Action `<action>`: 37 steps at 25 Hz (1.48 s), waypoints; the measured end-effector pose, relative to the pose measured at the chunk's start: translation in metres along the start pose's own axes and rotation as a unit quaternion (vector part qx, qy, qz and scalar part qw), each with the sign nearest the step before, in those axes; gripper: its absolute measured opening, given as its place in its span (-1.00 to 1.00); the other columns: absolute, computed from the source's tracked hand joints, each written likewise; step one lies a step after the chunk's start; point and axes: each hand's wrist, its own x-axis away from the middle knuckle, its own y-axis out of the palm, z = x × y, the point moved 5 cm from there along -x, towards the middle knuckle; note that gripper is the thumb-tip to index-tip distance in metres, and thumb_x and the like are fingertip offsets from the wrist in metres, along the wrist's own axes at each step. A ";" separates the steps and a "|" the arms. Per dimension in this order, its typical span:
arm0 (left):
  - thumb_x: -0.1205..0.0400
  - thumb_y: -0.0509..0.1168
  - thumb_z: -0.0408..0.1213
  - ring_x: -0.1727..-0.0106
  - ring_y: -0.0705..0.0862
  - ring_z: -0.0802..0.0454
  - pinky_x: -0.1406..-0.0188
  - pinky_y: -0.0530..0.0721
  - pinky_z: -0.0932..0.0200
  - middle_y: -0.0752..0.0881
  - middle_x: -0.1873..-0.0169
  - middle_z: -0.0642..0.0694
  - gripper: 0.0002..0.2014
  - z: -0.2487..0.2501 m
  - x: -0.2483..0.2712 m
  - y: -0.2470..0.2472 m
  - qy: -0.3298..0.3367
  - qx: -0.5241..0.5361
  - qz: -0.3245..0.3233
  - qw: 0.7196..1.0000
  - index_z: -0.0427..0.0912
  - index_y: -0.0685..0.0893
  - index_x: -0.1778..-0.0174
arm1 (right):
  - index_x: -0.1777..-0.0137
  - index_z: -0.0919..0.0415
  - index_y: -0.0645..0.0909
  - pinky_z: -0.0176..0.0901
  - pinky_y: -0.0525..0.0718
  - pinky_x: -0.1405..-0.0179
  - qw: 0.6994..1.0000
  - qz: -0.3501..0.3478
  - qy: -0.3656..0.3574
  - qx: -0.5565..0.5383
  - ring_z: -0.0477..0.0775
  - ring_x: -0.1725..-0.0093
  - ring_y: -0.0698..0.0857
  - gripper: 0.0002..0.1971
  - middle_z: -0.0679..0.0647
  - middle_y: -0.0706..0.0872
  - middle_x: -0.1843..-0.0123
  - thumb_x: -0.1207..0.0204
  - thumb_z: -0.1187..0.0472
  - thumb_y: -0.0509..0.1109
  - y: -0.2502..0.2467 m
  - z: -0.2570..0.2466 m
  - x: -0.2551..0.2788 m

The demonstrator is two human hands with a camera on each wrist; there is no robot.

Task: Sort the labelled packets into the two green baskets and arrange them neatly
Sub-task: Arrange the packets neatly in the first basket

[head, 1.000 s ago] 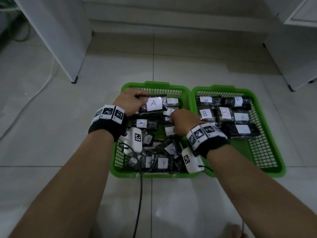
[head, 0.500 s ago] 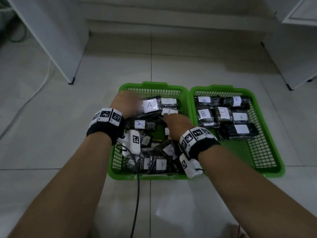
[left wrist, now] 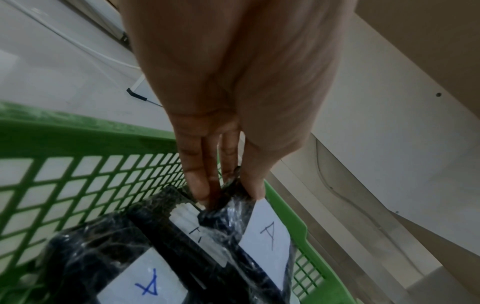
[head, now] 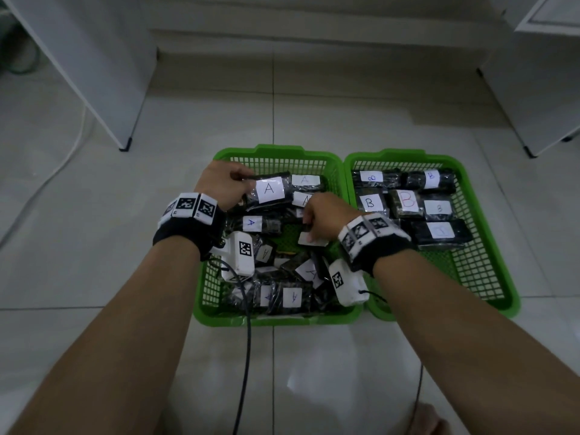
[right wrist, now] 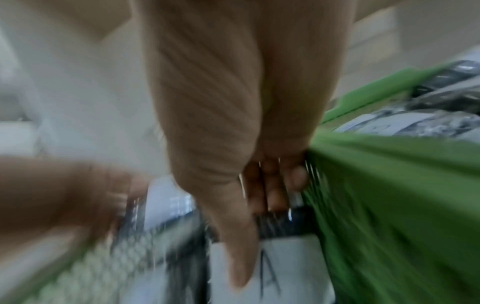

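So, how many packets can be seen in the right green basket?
6 in the right basket: back-left packet, back-right packet, middle-left packet, red-B packet, middle-right packet, front packet, its letter unclear. More may lie hidden underneath.

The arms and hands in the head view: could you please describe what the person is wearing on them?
Both forearms are bare, with no sleeves. Each wrist carries a black band topped by white blocks printed with black square-code markers. A white camera box with its own marker hangs under each wrist, and a thin black cable trails from it toward the person.
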 end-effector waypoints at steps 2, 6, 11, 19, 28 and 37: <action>-0.52 0.54 -0.30 0.05 0.83 -0.02 -0.11 0.81 -0.07 0.85 0.07 -0.03 -0.82 0.001 0.001 0.005 -0.009 0.004 -0.015 1.000 -0.06 0.86 -0.03 | -0.08 0.17 0.76 -0.18 0.64 0.17 0.996 -0.021 0.005 -0.090 0.02 0.08 0.72 -0.79 -0.01 0.76 0.05 -0.47 0.25 0.63 -0.024 0.005 0.007; -0.50 0.58 -0.32 0.26 0.86 -0.01 0.11 0.86 -0.03 0.87 0.19 -0.12 -0.85 0.015 0.010 0.028 -0.020 0.008 -0.094 0.995 -0.18 0.85 0.03 | -0.09 0.37 0.68 -0.11 0.64 0.11 0.986 0.045 0.025 -0.156 0.30 -0.02 0.77 -0.88 0.17 0.74 0.03 -0.61 0.38 0.36 -0.080 0.027 0.017; -0.54 0.54 -0.33 0.32 0.84 0.04 0.31 0.81 0.25 0.86 0.15 -0.11 -0.84 0.033 0.018 0.041 -0.022 0.033 -0.102 0.994 -0.21 0.87 -0.03 | 0.21 0.28 0.63 -0.16 0.41 0.37 0.990 0.137 -0.005 -0.015 0.11 0.28 0.64 -0.40 0.06 0.65 0.27 -0.44 -0.37 0.42 -0.075 0.001 0.021; -0.62 0.45 -0.18 -0.23 0.70 -0.12 -0.23 0.64 0.10 0.74 -0.26 -0.19 -0.63 0.032 0.011 0.028 0.107 -0.173 -0.061 0.977 -0.20 0.73 -0.32 | -0.13 0.11 0.59 -0.08 0.53 0.14 0.975 0.088 -0.099 0.177 0.18 -0.06 0.71 -0.51 0.09 0.68 0.00 -0.25 0.10 0.69 -0.026 -0.038 0.013; -0.60 0.46 -0.14 -0.75 -0.09 -0.35 -0.67 0.24 -0.30 -0.13 -0.77 -0.18 -0.01 -0.023 0.004 0.056 0.016 -0.418 -0.198 0.887 0.11 -0.12 -0.77 | -0.22 0.19 0.71 0.06 0.71 -0.23 0.960 0.072 -0.062 0.263 0.24 -0.28 0.70 -0.75 0.17 0.78 -0.22 -0.57 0.29 0.42 0.009 -0.047 0.001; -0.65 0.41 -0.27 -0.75 -0.19 -0.37 -0.68 0.21 -0.30 -0.20 -0.76 -0.19 -0.05 -0.025 0.001 0.059 0.010 -0.425 -0.218 0.879 0.12 -0.11 -0.77 | -0.17 0.21 0.66 0.01 0.71 -0.10 0.983 0.047 -0.014 0.177 0.24 -0.18 0.74 -0.66 0.17 0.73 -0.13 -0.41 0.20 0.59 0.011 -0.034 -0.004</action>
